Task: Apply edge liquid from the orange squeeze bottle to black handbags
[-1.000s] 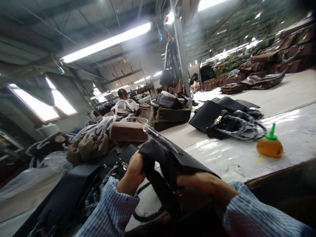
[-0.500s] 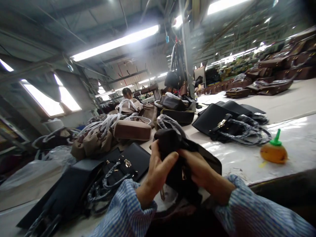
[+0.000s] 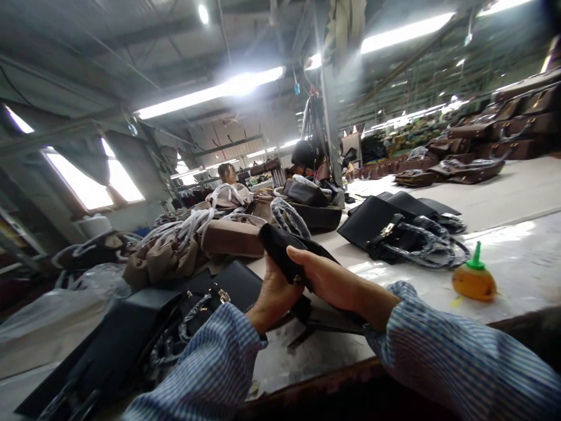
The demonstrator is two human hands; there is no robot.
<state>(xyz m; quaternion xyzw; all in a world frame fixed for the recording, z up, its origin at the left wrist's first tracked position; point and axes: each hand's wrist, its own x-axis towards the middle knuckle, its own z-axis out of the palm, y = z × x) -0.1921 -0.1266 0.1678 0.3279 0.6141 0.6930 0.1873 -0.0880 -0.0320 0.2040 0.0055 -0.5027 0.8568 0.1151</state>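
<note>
Between my two hands is a black handbag (image 3: 280, 248), raised over the table's front edge and tilted. Its plastic-wrapped handles (image 3: 290, 217) stand up behind it. My left hand (image 3: 277, 287) grips the bag from below and the left, fingers partly hidden behind it. My right hand (image 3: 326, 279) is closed on the near right side, thumb laid along the top. A small metal fitting shows between the hands. Part of the bag hangs below my right wrist. Left of my hands lie black handbags (image 3: 239, 283) with gold clasps and wrapped handles.
Brown-taupe bags (image 3: 232, 237) are heaped behind. More black bags (image 3: 372, 225) lie to the right, near an orange squeeze bottle (image 3: 474, 282) with a green nozzle. Dark brown bags (image 3: 517, 137) are stacked far right. A person (image 3: 228, 173) is at the back beside a post (image 3: 329, 105).
The black handbag has been turned and tipped over to the left in my hands. My right hand has shifted onto its near side, thumb on top. The view has tilted slightly upward.
</note>
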